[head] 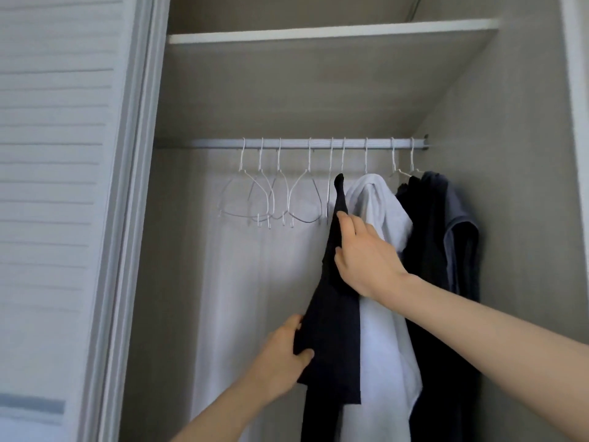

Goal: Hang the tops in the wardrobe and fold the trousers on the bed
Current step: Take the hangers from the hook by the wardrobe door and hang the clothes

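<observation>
Meanwhile both hands (318,307) grip the dark top (334,330), white top (387,314) crowding beside.

A dark navy cloth top (334,314), plain; a plain white cloth top (382,282); white wire hangers (271,199); a pale grey louvred wardrobe door (47,154).

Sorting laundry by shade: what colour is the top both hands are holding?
Very dark, black or navy top, seen in the head view.

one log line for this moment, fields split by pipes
step: hanging black top | left hand: grips hem | right hand: holds upper part | rail: empty hangers on left
</observation>
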`<state>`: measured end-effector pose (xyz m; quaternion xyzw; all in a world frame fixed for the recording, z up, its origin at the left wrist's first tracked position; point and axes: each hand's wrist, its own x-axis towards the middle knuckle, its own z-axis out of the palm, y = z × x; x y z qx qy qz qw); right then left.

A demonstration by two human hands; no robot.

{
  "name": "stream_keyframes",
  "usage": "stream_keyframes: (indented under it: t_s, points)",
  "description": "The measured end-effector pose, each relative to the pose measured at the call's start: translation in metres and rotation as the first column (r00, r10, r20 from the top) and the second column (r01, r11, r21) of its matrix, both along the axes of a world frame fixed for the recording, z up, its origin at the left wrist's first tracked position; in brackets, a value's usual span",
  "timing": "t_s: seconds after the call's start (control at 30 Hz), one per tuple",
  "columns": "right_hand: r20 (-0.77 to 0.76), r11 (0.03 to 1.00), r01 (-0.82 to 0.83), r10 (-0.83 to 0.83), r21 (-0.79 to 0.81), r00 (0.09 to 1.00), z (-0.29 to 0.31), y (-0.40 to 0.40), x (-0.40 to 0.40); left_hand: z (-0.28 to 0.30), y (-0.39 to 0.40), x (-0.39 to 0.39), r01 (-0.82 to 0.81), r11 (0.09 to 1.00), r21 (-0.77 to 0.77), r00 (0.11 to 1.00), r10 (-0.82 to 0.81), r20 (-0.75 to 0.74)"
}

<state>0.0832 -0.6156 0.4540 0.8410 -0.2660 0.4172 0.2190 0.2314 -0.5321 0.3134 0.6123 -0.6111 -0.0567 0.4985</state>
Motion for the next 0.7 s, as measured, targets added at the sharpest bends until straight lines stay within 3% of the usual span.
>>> stream_keyframes:
  t_s: [0.1, 0.27, 0.4, 0.57, 0.7]
  points:
    - [-0.100, 0.998, -0.017, 0.011, -0.054, 0.995, -0.028, 0.026, -0.014, -0.022, 0.032, -0.006, -0.026, 1.000, 0.012, 0.997, 0.026, -0.068]
    - [-0.237, 0.993, -0.056, 0.030, -0.103, 0.971, -0.065, 0.067, -0.018, -0.048, 0.096, -0.001, -0.201, 0.978, 0.063, 0.976, 0.205, -0.071]
    - [-0.229, 0.971, -0.237, 0.225, -0.024, 0.947, -0.095, 0.105, -0.023, -0.058, 0.160, -0.006, -0.380, 0.925, -0.002, 0.925, 0.380, -0.001]
    - [-0.161, 0.831, -0.548, 0.556, 0.098, 0.815, -0.146, 0.164, -0.025, -0.089, 0.257, -0.040, -0.566, 0.824, -0.005, 0.824, 0.566, 0.031]
    - [-0.113, 0.641, -0.718, 0.762, 0.270, 0.638, -0.197, 0.208, -0.027, -0.117, 0.333, -0.095, -0.744, 0.668, -0.008, 0.668, 0.744, -0.006]
